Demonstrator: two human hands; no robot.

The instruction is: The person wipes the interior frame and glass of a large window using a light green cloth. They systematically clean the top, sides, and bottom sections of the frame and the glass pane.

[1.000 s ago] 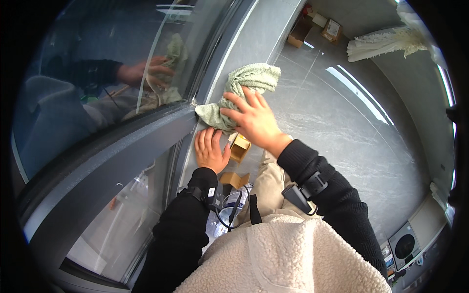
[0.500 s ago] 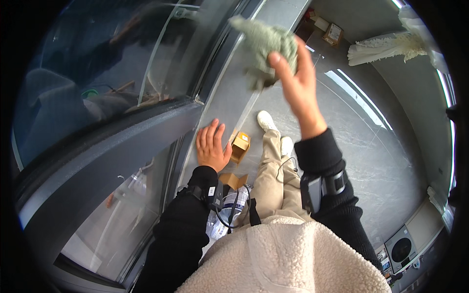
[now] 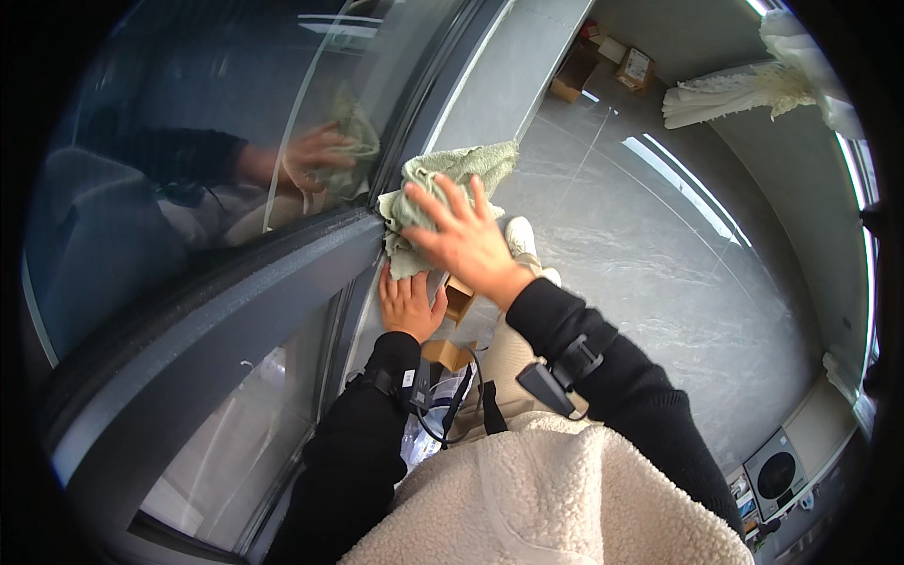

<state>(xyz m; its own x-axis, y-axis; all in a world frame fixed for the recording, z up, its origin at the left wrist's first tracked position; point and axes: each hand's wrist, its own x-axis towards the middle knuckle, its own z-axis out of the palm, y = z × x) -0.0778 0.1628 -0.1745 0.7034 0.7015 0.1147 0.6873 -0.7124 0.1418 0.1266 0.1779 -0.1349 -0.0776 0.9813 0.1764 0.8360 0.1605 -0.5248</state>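
Note:
My right hand (image 3: 463, 238) presses a pale green cloth (image 3: 443, 188) flat against the dark window frame (image 3: 235, 301), fingers spread over it. My left hand (image 3: 411, 303) rests open just below, palm against the grey wall beside the frame. The glass pane (image 3: 188, 141) above reflects my hand and the cloth. Both arms wear black sleeves with strapped wrist devices.
A small tan box (image 3: 460, 301) sits on the floor by my white shoe (image 3: 518, 235). Cardboard boxes (image 3: 603, 61) stand at the far end of the grey floor (image 3: 659, 254). White cloths (image 3: 734, 89) lie on a ledge at right. A round appliance (image 3: 777, 471) is lower right.
My right hand, which had lifted the cloth high off the frame, has come back down and pressed it against the frame. My left hand stays in place.

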